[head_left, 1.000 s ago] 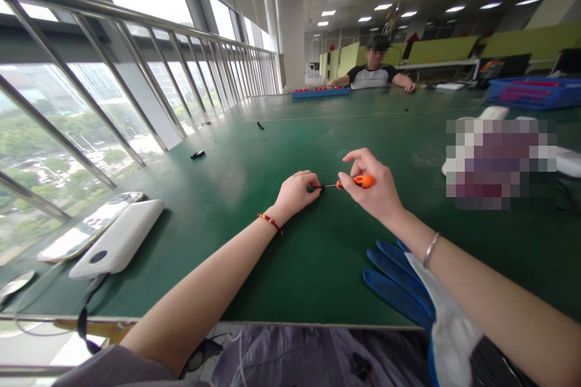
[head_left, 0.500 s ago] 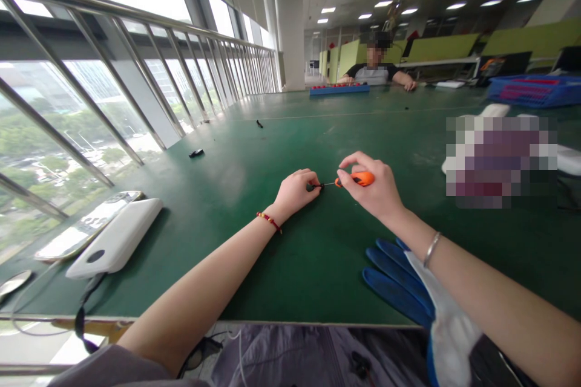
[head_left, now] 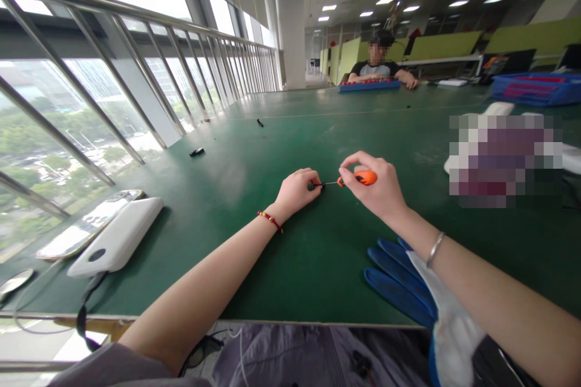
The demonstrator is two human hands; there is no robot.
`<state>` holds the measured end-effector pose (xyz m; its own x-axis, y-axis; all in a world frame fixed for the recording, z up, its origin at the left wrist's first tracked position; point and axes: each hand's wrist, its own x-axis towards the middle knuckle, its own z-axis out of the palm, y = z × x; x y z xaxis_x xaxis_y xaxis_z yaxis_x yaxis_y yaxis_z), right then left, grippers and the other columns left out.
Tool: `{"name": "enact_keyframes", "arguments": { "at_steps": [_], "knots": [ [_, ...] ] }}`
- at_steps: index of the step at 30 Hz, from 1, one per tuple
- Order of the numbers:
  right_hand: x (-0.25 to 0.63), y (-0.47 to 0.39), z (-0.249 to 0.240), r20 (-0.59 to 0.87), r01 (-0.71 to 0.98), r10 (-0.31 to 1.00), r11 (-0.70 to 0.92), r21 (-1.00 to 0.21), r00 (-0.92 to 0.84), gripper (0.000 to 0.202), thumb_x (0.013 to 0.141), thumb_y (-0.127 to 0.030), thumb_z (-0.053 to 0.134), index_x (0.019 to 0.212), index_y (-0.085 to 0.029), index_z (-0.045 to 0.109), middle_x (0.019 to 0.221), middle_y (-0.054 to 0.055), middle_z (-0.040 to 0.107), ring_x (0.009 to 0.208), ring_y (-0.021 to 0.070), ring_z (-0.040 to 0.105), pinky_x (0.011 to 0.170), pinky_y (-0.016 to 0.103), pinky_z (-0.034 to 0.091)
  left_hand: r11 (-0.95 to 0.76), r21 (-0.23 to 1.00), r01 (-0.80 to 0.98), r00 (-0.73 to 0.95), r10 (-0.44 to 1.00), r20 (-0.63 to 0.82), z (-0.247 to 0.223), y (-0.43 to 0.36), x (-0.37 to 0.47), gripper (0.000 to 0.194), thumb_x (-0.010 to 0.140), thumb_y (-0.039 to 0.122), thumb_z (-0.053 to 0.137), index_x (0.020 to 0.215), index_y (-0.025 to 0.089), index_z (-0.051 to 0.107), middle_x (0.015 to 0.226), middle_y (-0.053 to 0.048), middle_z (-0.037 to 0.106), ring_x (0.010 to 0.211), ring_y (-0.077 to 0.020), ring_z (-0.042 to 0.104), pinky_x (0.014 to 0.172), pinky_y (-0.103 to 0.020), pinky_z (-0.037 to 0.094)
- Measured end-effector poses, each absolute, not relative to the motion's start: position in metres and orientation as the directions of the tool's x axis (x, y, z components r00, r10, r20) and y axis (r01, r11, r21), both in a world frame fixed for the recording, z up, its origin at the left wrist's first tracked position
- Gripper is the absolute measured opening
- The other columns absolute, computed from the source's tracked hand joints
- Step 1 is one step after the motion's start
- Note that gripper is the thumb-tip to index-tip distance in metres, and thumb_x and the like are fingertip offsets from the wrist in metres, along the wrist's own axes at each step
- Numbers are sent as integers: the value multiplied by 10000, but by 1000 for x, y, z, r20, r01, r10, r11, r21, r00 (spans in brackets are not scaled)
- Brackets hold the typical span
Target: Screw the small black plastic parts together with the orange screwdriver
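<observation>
On the green table (head_left: 281, 278), my left hand (head_left: 297, 189) pinches a small black part (head_left: 313, 185) between thumb and fingers. My right hand (head_left: 374, 187) is closed around the orange and black handle of a screwdriver (head_left: 365, 178). The thin shaft points left, and its tip meets the black part beside my left fingertips. The exact contact at the tip is too small to make out. A blue and white glove (head_left: 403, 284) lies under my right forearm.
A white power bank (head_left: 118, 239) and a phone (head_left: 91, 224) lie at the left. Small black pieces (head_left: 196, 152) (head_left: 259, 123) sit further back. Across the table a person (head_left: 376, 66) sits behind a blue tray (head_left: 368, 87). A blue basket (head_left: 535, 91) stands at the far right.
The blue tray across the table has moved right, in front of the seated person. Both my hands keep nearly the same place and hold.
</observation>
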<state>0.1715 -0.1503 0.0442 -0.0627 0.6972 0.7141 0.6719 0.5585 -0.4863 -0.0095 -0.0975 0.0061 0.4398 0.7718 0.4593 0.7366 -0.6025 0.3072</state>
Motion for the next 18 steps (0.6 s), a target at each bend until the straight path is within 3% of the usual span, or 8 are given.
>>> {"name": "enact_keyframes", "arguments": {
  "at_steps": [3,5,10,14,16,18],
  "knots": [
    [170,-151,44,688,659,724,541,-523,-48,213,789,-387,551,661,-220,583,557,1,578,565,165,539,632,292,407,-601,309,737,438,773,459,5,-97,-9,74,772,212,545,762,200,617,860,-18,654,846,-177,603,744,-291,469],
    [170,-152,43,712,642,701,562,-521,-35,117,758,-330,576,777,-217,603,611,-2,594,581,164,546,640,289,418,-600,311,737,436,774,459,5,-97,-9,72,771,212,547,763,199,618,860,-18,653,845,-177,603,747,-291,469],
    [171,-151,44,763,612,646,611,-503,-18,354,712,-279,606,1051,-201,536,687,-24,560,564,139,525,662,284,443,-604,314,733,436,770,466,5,-97,-9,59,766,210,555,757,195,611,848,-15,649,836,-176,600,732,-289,465],
    [171,-151,45,699,649,715,545,-530,-30,176,764,-381,588,809,-212,603,533,-30,511,524,145,505,604,275,417,-614,299,731,449,762,468,5,-97,-9,71,779,216,545,767,197,613,849,-16,646,833,-174,599,731,-287,465],
    [170,-152,45,677,643,735,534,-549,-33,206,792,-388,558,688,-214,597,521,-13,535,532,150,520,604,276,412,-607,301,736,444,767,462,4,-97,-9,75,781,220,544,770,198,615,857,-19,647,840,-174,601,740,-287,465],
    [169,-152,45,694,632,719,551,-545,-28,153,781,-351,566,719,-216,605,566,-6,569,567,158,541,619,278,419,-601,306,738,440,773,457,4,-96,-9,75,779,220,547,773,199,618,861,-18,649,843,-174,602,742,-285,464]
  ]
}}
